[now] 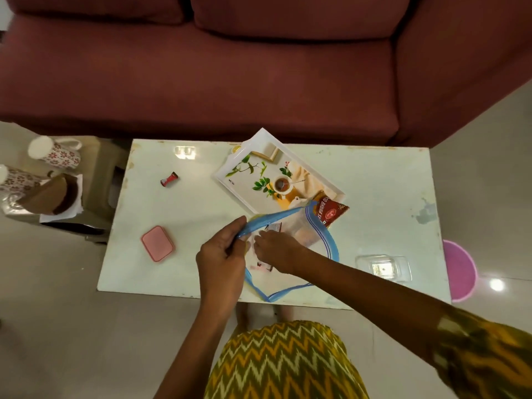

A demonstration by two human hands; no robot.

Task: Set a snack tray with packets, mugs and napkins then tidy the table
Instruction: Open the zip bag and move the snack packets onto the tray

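A clear pouch with blue edging (316, 237) lies on the white table (201, 203) near its front edge. My left hand (221, 254) grips the pouch's blue rim and lifts it. My right hand (273, 246) reaches into the pouch mouth; its fingertips are partly hidden among small packets inside. A white printed tray (259, 174) sits tilted behind the pouch with a red snack packet (331, 211) at its near corner. Two flowered mugs (54, 152) and brown napkins (54, 197) stand on a side stool at the left.
A pink lidded box (157, 243) and a small red packet (169, 179) lie on the table's left half. A clear plastic container (384, 266) sits front right. A maroon sofa (230, 67) stands behind the table, and a pink stool (459, 269) is at the right.
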